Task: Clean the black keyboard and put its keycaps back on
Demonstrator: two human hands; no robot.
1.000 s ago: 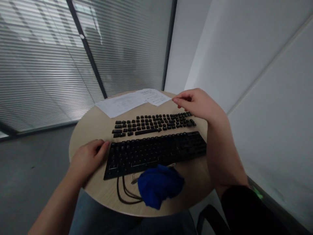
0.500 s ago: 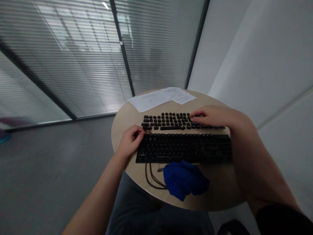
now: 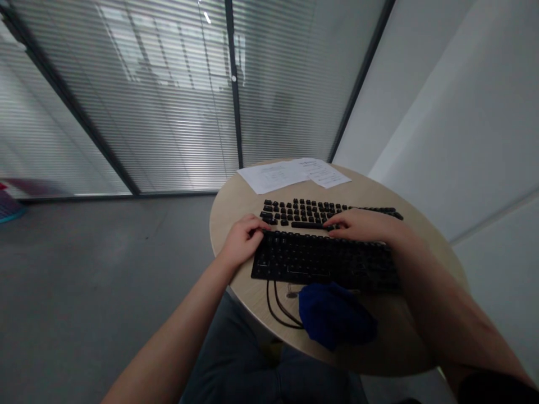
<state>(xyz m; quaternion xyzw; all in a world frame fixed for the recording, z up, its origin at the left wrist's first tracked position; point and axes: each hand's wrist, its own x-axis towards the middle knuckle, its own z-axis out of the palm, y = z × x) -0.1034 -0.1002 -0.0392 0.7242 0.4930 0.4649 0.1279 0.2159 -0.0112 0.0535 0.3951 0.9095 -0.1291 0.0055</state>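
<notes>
A black keyboard [image 3: 303, 255], keys lettered with its long side toward me, lies on a round wooden table [image 3: 225, 213]. Beyond it, loose black keycaps [image 3: 290, 212] are laid out in keyboard rows, with a long space bar keycap [image 3: 309, 225] in the nearest row. My left hand [image 3: 244, 241] has its fingers curled at the keyboard's far left corner, thumb and forefinger closed on the edge. Over the nearest keycap row is my right hand [image 3: 357, 223], thumb and forefinger close about a small keycap beside the space bar's right end. That hand hides several keycaps.
A crumpled blue cloth [image 3: 332, 314] lies before the keyboard, beside a looped black cable [image 3: 275, 311]. Printed paper sheets [image 3: 278, 175] rest at the table's far edge. Behind stands a glass partition with blinds [image 3: 177, 123]; a white wall [image 3: 475, 112] is at the right.
My right hand has come nearer, from the middle keycap rows to the space bar's right end. My left hand stays at the keyboard corner. The whole view has shifted slightly.
</notes>
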